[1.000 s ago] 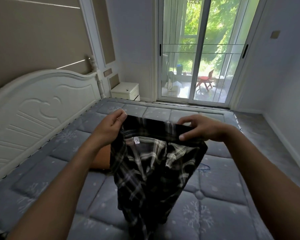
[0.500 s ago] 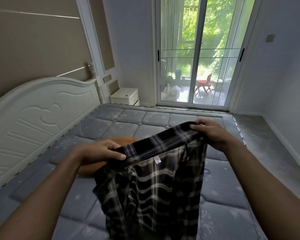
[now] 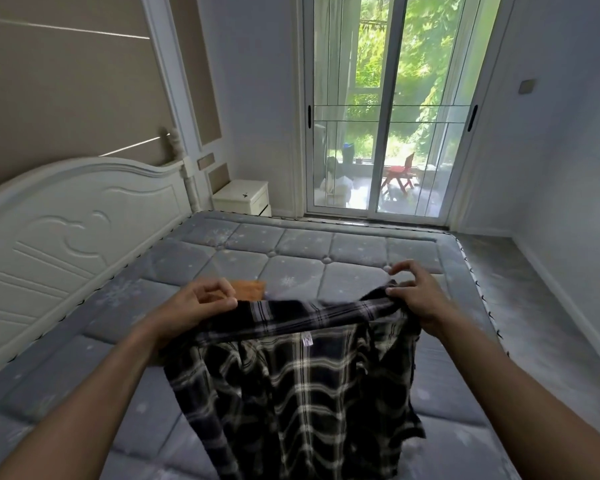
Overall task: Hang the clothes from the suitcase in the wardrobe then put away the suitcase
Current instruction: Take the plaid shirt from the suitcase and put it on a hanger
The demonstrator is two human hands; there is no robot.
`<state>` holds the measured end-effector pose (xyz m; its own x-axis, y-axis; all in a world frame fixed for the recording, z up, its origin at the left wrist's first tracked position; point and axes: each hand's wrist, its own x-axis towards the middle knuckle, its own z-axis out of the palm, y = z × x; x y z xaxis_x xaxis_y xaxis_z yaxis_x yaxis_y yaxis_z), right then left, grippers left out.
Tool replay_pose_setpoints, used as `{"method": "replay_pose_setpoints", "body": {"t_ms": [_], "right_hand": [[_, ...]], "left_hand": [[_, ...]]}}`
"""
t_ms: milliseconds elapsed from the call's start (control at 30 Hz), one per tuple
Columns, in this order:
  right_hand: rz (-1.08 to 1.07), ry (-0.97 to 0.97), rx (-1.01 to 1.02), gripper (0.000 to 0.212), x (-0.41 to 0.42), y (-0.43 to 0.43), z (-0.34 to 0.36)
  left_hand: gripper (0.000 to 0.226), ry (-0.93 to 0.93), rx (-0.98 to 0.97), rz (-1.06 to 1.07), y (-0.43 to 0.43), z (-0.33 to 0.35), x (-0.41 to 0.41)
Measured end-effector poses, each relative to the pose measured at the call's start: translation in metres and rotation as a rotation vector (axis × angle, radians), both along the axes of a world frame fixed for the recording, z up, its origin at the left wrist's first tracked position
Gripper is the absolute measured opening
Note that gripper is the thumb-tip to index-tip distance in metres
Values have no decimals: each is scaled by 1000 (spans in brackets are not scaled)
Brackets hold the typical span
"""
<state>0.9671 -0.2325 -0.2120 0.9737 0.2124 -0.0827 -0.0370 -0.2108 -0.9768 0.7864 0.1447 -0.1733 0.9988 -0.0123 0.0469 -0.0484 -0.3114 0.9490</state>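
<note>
Daylit bedroom, glaring at the glass, soft and slightly smeared up close.

All the light comes in through the sliding glass door [image 3: 388, 109], where the greenery outside is washed to a pale glare, while the right wall [image 3: 551, 168] sits in cool grey shade. The mattress [image 3: 326, 258] takes a flat sheen near the door, with only faint, soft shadow beneath the plaid shirt [image 3: 302, 375]. The left hand [image 3: 201, 303] and the shirt's top edge are motion-blurred; the right hand [image 3: 418, 296] is a little sharper. The wide lens bows the headboard [image 3: 77, 230] and tilts the door's uprights toward the edges.
</note>
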Motion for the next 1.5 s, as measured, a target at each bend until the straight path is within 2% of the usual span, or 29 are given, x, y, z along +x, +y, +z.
{"method": "replay_pose_setpoints", "body": {"t_ms": [100, 200, 300, 367, 467, 533, 633, 700, 767, 900, 1000, 1067, 1133, 1200, 1267, 1400, 1433, 1500], "right_hand": [[190, -119, -3, 12, -3, -2, 5], [323, -184, -150, 18, 2, -10, 4], [383, -290, -511, 26, 8, -14, -7], [355, -346, -626, 25, 9, -12, -16], [268, -391, -674, 15, 5, -10, -27], [231, -401, -638, 18, 0, -12, -35], [333, -394, -576, 22, -11, -20, -52], [470, -353, -495, 23, -18, -25, -67], [530, -219, -353, 19, -26, -28, -83], [401, 162, -13, 21, -31, -31, -111], [447, 463, 153, 12, -26, -39, -136], [480, 627, 139, 9, -20, -41, -156], [344, 686, 41, 8, -7, -40, -191], [150, 533, -215, 13, 5, -37, -228], [-5, 422, -395, 19, 21, -33, -279], [-166, 446, -442, 18, 44, -13, -345], [-205, 444, -462, 19, 51, -10, -361], [-284, 441, -492, 20, 67, -6, -394]], "left_hand": [[38, 122, 299, -90, 4, 5, 6], [41, 184, 640, -123, 11, -2, 17], [31, 158, 725, -102, 21, -21, 27], [21, 118, 765, -95, 24, -32, 31], [16, 84, 836, -68, 29, -49, 36], [19, 40, 931, -43, 37, -64, 38], [19, -19, 1050, -35, 45, -96, 37], [21, 7, 999, -51, 48, -120, 37], [29, 66, 853, -76, 48, -145, 35], [12, 379, 431, -213, 44, -171, 40], [22, 683, 220, -400, 47, -187, 49], [27, 844, 212, -509, 54, -209, 58], [36, 899, 265, -462, 60, -240, 73], [45, 836, 338, -300, 61, -266, 85], [47, 809, 322, -137, 66, -307, 105], [64, 804, 283, 81, 65, -379, 140], [61, 780, 301, 129, 61, -394, 151], [38, 719, 320, 242, 50, -419, 174]]}}
